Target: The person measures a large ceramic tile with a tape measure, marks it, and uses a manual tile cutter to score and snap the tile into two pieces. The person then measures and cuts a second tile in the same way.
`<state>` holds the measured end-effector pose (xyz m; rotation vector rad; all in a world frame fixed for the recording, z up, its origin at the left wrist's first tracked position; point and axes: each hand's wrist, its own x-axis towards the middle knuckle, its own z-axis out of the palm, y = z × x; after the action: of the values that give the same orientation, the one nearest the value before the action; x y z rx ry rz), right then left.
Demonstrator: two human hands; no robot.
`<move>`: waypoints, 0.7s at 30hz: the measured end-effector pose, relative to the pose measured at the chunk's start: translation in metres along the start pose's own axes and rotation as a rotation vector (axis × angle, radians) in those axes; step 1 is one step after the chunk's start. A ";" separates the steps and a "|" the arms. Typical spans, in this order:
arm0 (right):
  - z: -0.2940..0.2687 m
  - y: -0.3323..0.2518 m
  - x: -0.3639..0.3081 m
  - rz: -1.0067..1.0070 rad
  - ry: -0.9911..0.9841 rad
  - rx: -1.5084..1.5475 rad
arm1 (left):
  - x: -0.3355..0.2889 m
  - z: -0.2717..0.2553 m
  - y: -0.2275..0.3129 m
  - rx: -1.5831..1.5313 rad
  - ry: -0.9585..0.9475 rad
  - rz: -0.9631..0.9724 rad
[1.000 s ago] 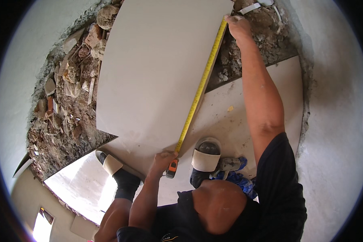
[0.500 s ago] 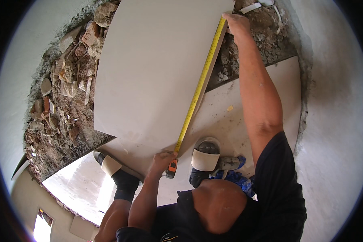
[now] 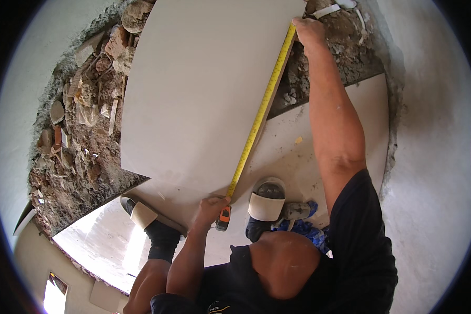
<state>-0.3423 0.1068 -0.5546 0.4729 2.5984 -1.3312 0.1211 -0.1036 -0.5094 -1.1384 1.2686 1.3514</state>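
view: head, looking down.
left hand (image 3: 213, 208): lower middle of the frame; fingers closed in a narrow grip on the blade (image 3: 260, 112), just where it leaves the case (image 3: 223, 219); how far they wrap the case is hidden.
right hand (image 3: 310, 35): top of the frame, right of centre; fingertips pinched on the blade's far end, at the slab's right edge.
tape: the yellow blade runs straight from lower middle to upper right of centre, along the slab's right edge; the orange and black case sits at its lower end, beside the left hand.
slab (image 3: 204, 94): large, pale and flat, filling the upper middle, its lower part over the floor tiles (image 3: 345, 131).
rubble (image 3: 83, 125): broken stone and soil at upper left; more at upper right, behind the right hand.
sandals: one (image 3: 144, 214) at lower left, the other (image 3: 267, 206) at lower middle, both pale-strapped, worn on dark-socked feet.
cloth (image 3: 311, 234): blue, crumpled, right of the right foot, partly hidden by the knee (image 3: 285, 261).
chip (image 3: 298, 140): small, yellow, on the floor tiles right of centre.
wall (image 3: 429, 157): pale, curving down the right side.
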 end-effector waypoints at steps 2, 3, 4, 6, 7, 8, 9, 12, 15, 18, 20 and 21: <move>-0.001 0.003 0.003 0.012 -0.007 0.041 | 0.000 0.000 0.000 0.001 0.010 0.005; 0.000 0.005 0.005 0.019 -0.014 0.088 | -0.001 0.000 0.000 -0.010 0.003 0.006; 0.001 0.007 0.006 0.064 -0.008 0.139 | -0.001 0.000 0.000 -0.014 0.001 0.002; 0.001 0.011 0.008 0.028 -0.029 0.179 | 0.000 -0.001 0.000 -0.018 0.001 -0.005; 0.001 0.011 0.008 0.065 -0.018 0.191 | 0.001 0.000 -0.001 -0.017 0.003 -0.008; 0.001 0.012 0.009 0.019 -0.040 0.179 | 0.001 0.000 -0.002 -0.006 0.014 -0.023; 0.001 0.011 0.009 0.009 -0.046 0.159 | 0.001 0.000 -0.002 -0.017 0.009 -0.001; 0.001 0.006 0.009 0.006 -0.056 0.105 | 0.002 0.001 -0.004 -0.019 0.021 0.015; -0.001 0.003 0.006 0.000 -0.036 0.015 | 0.002 0.002 -0.005 -0.012 0.023 0.015; -0.002 0.002 0.006 0.017 -0.047 0.064 | 0.003 0.002 -0.006 -0.010 0.020 0.025; -0.002 0.005 0.007 0.030 -0.054 0.149 | 0.004 0.001 -0.006 -0.002 0.027 -0.006; -0.001 0.008 0.008 0.028 -0.051 0.190 | 0.004 0.000 -0.007 -0.012 0.015 0.016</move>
<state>-0.3472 0.1138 -0.5622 0.4956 2.4274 -1.5676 0.1270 -0.1029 -0.5141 -1.1508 1.2845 1.3661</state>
